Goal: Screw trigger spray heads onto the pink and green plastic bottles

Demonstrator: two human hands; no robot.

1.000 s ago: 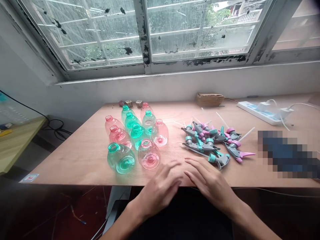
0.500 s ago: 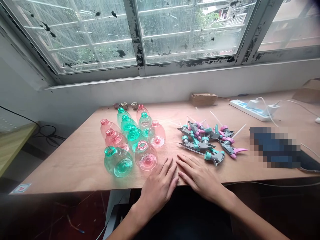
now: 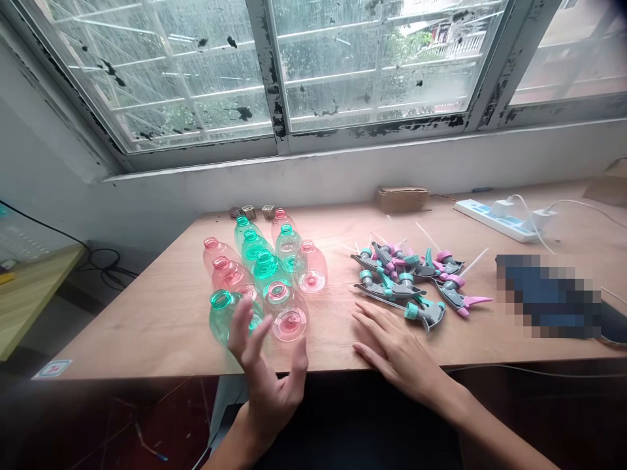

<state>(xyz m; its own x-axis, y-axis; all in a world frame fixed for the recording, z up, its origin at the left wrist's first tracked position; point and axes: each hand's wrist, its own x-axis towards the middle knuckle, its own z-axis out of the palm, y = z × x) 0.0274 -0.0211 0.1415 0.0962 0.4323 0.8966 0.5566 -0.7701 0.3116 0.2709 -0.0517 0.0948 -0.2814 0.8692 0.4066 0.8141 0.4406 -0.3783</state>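
Observation:
My left hand (image 3: 269, 365) is raised at the table's front edge, thumb and fingers apart with nothing between them. Just beyond it stand a clear pink bottle (image 3: 288, 318) and a clear green bottle (image 3: 221, 313), which the fingers partly hide. Several more capless pink and green bottles are grouped behind these. My right hand (image 3: 392, 346) rests on the tabletop with its fingers stretched out, holding nothing. Close beyond its fingers lies a grey and teal spray trigger head (image 3: 427, 314), at the near side of a pile of grey spray heads with teal or pink parts.
The wooden table (image 3: 147, 320) runs below a window. At the back are a cardboard box (image 3: 402, 199), small square blocks (image 3: 249, 211) and a white power strip (image 3: 494, 220) with plugged-in cables. A blurred dark object (image 3: 548, 294) lies at the right.
My left hand has lifted off the table and moved left toward the front bottles, its fingers spreading. My right hand stays on the tabletop. The view has shifted slightly.

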